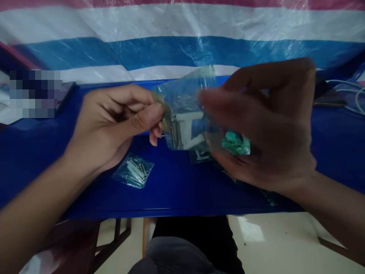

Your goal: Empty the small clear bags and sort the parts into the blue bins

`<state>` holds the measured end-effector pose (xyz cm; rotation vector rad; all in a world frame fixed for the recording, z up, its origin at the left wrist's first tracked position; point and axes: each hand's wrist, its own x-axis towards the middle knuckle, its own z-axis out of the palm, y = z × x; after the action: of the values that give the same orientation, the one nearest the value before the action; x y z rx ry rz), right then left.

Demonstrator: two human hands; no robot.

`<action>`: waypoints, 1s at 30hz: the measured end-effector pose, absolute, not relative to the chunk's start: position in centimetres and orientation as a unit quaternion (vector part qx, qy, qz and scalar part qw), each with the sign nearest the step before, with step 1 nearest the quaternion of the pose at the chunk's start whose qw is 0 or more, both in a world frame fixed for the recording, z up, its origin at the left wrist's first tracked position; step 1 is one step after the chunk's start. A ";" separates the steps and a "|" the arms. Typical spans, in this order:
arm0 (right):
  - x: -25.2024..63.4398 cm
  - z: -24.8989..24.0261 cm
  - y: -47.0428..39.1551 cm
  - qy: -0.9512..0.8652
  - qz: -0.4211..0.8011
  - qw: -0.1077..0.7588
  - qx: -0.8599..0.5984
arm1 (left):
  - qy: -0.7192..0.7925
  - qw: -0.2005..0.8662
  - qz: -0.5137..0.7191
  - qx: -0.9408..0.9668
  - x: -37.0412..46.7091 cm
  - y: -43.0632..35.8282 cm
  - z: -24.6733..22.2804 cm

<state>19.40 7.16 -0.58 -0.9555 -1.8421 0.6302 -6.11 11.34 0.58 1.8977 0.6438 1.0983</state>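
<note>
My left hand (114, 123) pinches the left edge of a clear plastic bag (186, 95) between thumb and fingers, holding it above the blue table. Inside the bag are several thin metal pins or screws (175, 133) and a whitish piece (186, 127). My right hand (268, 121) is at the bag's right side, its fingers overlapping it. Motion smears those fingers, so their grip is unclear. A crinkled green thing (236, 142) shows by the right palm, partly covered. Below the left hand lies a second small clear bag (135, 170) with white and metal pieces.
Another clear bag (199, 156) lies on the blue table (176, 190), partly hidden below the held one. Striped plastic sheeting (176, 49) rises behind the table. White cables (353, 93) are at the far right, and a dark-edged flat object (66, 97) at the left.
</note>
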 end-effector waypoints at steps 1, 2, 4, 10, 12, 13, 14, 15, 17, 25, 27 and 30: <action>19.4 -0.4 7.1 -0.765 0.222 0.470 -0.380 | 0.246 0.441 0.418 0.755 -6.0 11.3 0.6; 19.4 -0.3 7.1 -0.783 0.167 0.479 -0.360 | 0.244 0.448 0.402 0.760 -6.0 11.2 0.6; 19.7 -0.3 7.0 -0.805 0.071 0.496 -0.316 | 0.236 0.407 0.384 0.794 -6.0 11.1 0.3; 20.1 -1.0 6.7 -0.708 0.294 0.531 -0.360 | 0.224 -0.042 0.419 0.879 -6.6 11.3 -0.6; 19.9 -1.0 6.9 -0.649 0.447 0.508 -0.348 | 0.201 -0.095 0.400 0.889 -6.8 11.2 -0.9; 19.8 -0.9 7.0 -0.627 0.514 0.485 -0.328 | 0.209 -0.098 0.407 0.884 -6.9 11.1 -1.0; 19.7 -0.8 7.1 -0.611 0.568 0.457 -0.309 | 0.213 -0.094 0.420 0.877 -6.9 10.8 -1.0; 19.7 -0.8 7.2 -0.600 0.605 0.436 -0.290 | 0.216 -0.086 0.430 0.872 -6.8 10.6 -1.0; 19.6 -0.7 7.4 -0.585 0.643 0.419 -0.262 | 0.212 -0.063 0.414 0.883 -6.6 10.2 -0.7; 19.9 -1.6 7.5 -0.762 0.396 0.436 -0.270 | 0.435 -0.019 0.439 0.785 -9.3 14.6 -0.2; 19.5 -2.4 7.5 -0.860 0.234 0.400 -0.214 | 0.464 -0.040 0.387 0.796 -10.5 16.1 -1.0; 18.2 -3.7 7.1 -0.942 0.080 0.301 -0.122 | 0.457 -0.126 0.355 0.806 -11.0 16.8 -1.8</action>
<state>18.23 7.08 -3.72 -0.3227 -2.5002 0.2132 -11.05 16.79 -1.78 2.7563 1.5642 1.2143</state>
